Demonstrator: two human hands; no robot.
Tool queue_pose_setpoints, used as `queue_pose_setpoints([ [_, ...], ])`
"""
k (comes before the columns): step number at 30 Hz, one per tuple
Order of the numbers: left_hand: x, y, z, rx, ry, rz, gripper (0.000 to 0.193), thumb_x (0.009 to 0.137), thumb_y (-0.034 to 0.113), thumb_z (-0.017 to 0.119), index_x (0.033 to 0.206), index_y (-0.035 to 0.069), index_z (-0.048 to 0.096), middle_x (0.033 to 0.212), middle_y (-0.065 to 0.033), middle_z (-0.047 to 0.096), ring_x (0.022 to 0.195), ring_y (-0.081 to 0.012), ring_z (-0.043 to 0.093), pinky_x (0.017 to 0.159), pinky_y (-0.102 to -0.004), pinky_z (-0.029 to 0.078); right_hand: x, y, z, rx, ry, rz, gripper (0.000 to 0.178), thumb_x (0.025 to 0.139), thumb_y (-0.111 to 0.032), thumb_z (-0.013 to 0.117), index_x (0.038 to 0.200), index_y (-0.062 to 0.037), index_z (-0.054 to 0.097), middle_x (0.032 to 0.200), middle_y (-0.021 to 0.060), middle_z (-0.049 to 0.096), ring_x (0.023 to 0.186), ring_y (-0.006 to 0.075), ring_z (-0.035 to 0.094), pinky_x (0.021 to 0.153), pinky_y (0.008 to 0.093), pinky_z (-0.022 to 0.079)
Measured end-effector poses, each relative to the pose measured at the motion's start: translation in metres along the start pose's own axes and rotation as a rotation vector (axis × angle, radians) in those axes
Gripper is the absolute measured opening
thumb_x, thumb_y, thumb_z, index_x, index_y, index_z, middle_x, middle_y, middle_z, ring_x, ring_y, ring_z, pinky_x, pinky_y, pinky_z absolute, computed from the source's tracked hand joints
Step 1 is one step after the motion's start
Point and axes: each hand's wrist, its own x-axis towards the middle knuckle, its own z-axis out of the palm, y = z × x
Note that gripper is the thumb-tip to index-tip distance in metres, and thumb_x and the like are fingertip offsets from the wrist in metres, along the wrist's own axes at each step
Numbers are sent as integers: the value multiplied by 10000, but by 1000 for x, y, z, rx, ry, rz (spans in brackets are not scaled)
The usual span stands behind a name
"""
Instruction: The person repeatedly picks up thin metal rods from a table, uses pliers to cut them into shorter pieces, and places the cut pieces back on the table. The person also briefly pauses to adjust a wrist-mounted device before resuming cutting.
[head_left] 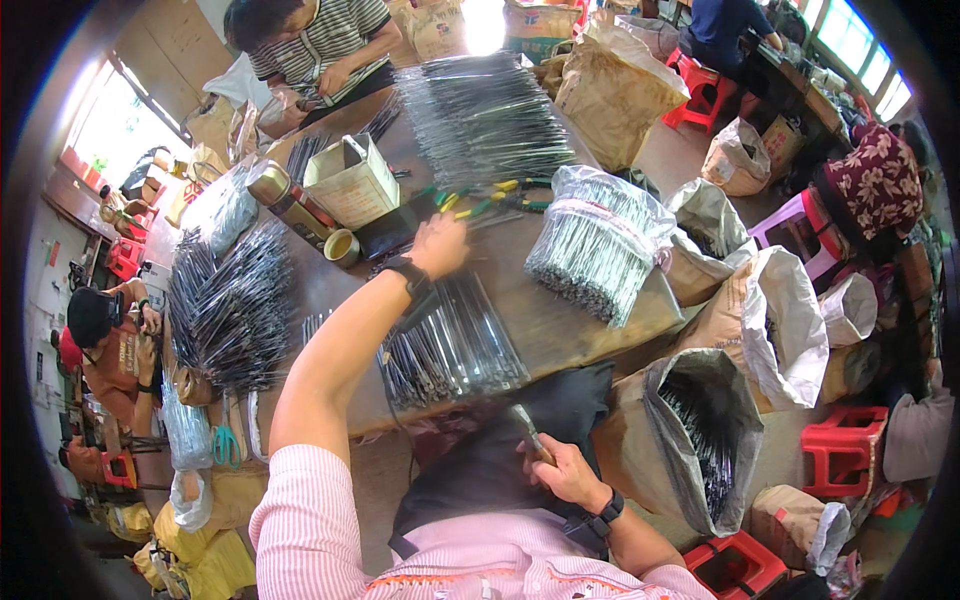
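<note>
My left hand (440,245) reaches far across the table, its fingertips beside pliers (452,205) with yellow-and-green handles. Whether the fingers grip anything there is hidden. Close to my lap, my right hand (568,474) is closed around a narrow metal tool (530,432) that points up and to the left; its exact kind is unclear. Below my left forearm, a row of thin metal rods (455,340) lies side by side at the table's near edge. More pliers (508,197) lie by a large spread of thin rods (485,120) at the back.
A plastic-wrapped rod bundle (598,240) stands on the table's right, a dark rod heap (230,305) on the left. A thermos (280,195), a cup (342,247) and a white box (352,182) stand behind. Open sacks (700,430) crowd the right. A person (318,50) works opposite.
</note>
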Motion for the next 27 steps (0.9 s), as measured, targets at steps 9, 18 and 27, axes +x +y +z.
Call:
queue_pose_setpoints([
  [9,7,2,-2,-4,72,93,361,811,244,690,1100,39,621,1109,-183,541,1134,-362,498,913,-484,444,3,2,-1,42,-21,62,295,820,-119,540,1095,-41,614,794,97,665,685,189,636,676,331,519],
  [18,26,11,11,43,63,50,293,822,257,679,1017,39,655,1048,-165,583,1100,-363,532,917,-488,427,4,-2,-1,149,-46,66,295,830,-91,501,1099,-31,605,768,53,655,638,130,622,620,283,515],
  [27,31,15,10,-9,113,120,300,806,264,699,979,25,648,1055,-167,588,1077,-348,553,916,-461,426,6,1,-1,174,-54,26,305,829,-17,456,1112,-1,569,754,67,626,568,94,554,493,227,434],
])
